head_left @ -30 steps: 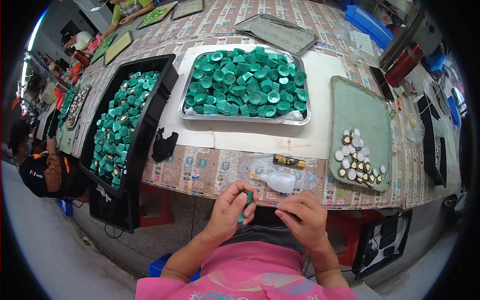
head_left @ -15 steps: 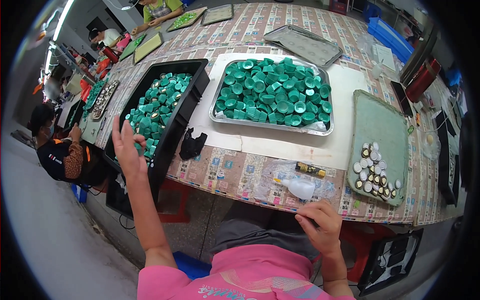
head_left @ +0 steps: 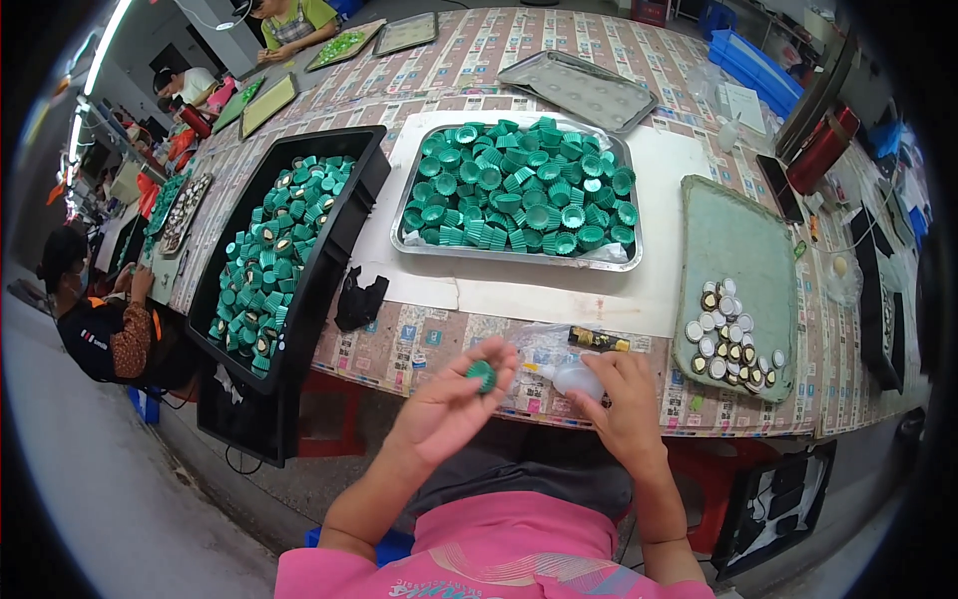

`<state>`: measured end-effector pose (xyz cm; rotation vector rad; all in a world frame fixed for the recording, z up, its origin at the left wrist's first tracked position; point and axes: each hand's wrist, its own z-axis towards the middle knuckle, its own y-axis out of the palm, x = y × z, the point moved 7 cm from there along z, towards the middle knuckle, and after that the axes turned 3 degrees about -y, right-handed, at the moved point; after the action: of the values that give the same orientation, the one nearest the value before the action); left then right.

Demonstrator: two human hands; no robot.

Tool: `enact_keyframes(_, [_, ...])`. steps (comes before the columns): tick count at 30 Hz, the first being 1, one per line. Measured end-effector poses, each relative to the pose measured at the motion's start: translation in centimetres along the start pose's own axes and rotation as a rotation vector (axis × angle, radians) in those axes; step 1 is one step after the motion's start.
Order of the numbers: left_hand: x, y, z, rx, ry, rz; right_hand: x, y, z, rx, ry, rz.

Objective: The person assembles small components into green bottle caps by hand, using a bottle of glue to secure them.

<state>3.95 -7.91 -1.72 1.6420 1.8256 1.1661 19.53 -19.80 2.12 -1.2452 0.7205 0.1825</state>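
Observation:
In front of my body, my left hand [head_left: 449, 404] is palm up, its fingers closed round a small green fluted cup [head_left: 481, 376]. To its right, my right hand [head_left: 627, 404] grips the rounded end of a white squeeze bottle [head_left: 575, 378] with a yellowish nozzle, which lies on clear plastic film by the table's near edge. A metal tray [head_left: 407, 240] heaped with similar green cups stands beyond both hands. At the left, a black bin [head_left: 349, 210] contains many more, some with gold-and-white discs in them. Loose round discs [head_left: 733, 339] are spread over a pale green tray [head_left: 738, 235] at the right.
A gold-and-black tube [head_left: 599, 339] lies behind the bottle. Black cloth [head_left: 360, 299] sits beside the bin. An empty-looking metal tray [head_left: 579, 88], a phone [head_left: 779, 188] and a red flask [head_left: 823, 150] are farther off. A co-worker [head_left: 95, 304] sits at the left.
My left hand has moved from over the black bin to the middle and now has a green cup. My right hand has shifted up and left onto the squeeze bottle.

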Motion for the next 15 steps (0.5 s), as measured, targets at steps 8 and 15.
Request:
enact_keyframes(8, [-2.3,-2.3,1.5,-0.169,-0.034,0.061,1.4,0.1,-1.7,0.118,0.113,0.215])
enact_keyframes(15, [-3.8,-0.6,1.8,-0.218,-0.109,-0.108,1.5,-1.7,-3.5,0.22,0.173,0.547])
